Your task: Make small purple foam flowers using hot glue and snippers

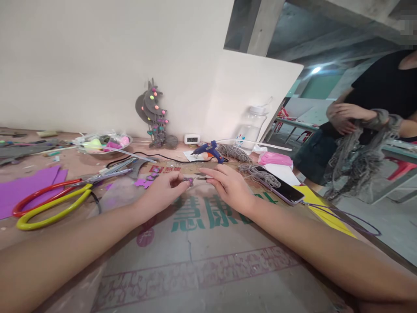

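Observation:
Over the printed cardboard sheet, my left hand is closed in a pinch on a small dark purplish piece. My right hand is closed around a slim object with a thin metal tip, which points left toward the piece; its handle is hidden by the fingers. The two hands are a short gap apart. Small purple cutouts lie just left of my left hand. A blue glue gun rests behind my right hand.
Large red-and-yellow-handled scissors lie at left beside purple sheets. A dish of colored bits and a hanging ornament stand behind. Grey yarn, a phone and a bottle are at right. A person holding yarn stands beyond.

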`<state>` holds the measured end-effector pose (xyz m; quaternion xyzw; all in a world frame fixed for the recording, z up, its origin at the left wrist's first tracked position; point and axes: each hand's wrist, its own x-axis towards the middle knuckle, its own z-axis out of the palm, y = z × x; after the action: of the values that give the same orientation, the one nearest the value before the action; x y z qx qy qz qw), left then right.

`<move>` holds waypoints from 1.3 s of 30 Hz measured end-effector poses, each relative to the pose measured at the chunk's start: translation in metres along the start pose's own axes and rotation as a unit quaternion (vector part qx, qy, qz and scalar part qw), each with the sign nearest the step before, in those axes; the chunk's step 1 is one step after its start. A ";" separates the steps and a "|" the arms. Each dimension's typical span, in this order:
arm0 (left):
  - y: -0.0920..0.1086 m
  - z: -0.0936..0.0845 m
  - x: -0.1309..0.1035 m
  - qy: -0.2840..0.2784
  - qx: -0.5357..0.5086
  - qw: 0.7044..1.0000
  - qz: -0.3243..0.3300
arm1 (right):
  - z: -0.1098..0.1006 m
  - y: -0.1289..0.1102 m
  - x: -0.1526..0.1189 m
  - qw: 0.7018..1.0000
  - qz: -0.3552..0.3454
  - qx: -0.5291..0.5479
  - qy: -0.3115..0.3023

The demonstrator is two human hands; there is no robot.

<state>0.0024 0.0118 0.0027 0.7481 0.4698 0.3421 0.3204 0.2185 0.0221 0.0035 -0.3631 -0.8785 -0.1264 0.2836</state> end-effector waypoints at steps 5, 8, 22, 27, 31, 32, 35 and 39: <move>-0.001 0.001 0.000 0.005 0.003 1.000 -0.007 | 0.000 -0.001 -0.001 0.998 -0.045 -0.050 -0.006; -0.001 0.001 0.000 0.006 0.003 1.000 -0.004 | -0.001 -0.004 -0.001 0.997 -0.045 -0.062 -0.010; -0.001 0.001 0.001 -0.002 0.010 1.000 -0.005 | 0.001 -0.002 -0.002 0.995 -0.053 -0.083 -0.017; -0.001 0.001 0.001 -0.003 0.011 1.000 0.000 | 0.000 -0.002 -0.002 0.995 -0.061 -0.084 -0.012; -0.004 0.001 0.001 -0.003 0.013 1.000 0.002 | 0.000 -0.002 -0.002 0.995 -0.061 -0.082 -0.012; -0.004 0.002 0.001 -0.003 0.012 1.000 0.004 | 0.000 -0.002 -0.002 0.995 -0.061 -0.082 -0.014; -0.005 0.002 0.001 -0.002 0.010 1.000 0.010 | 0.000 -0.002 -0.002 0.995 -0.060 -0.078 -0.021; -0.004 0.001 0.001 -0.004 0.008 1.000 0.008 | 0.000 -0.003 -0.001 0.995 -0.063 -0.079 -0.018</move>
<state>0.0022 0.0140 -0.0008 0.7560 0.4651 0.3376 0.3134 0.2168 0.0194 0.0030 -0.3305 -0.8917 -0.2066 0.2301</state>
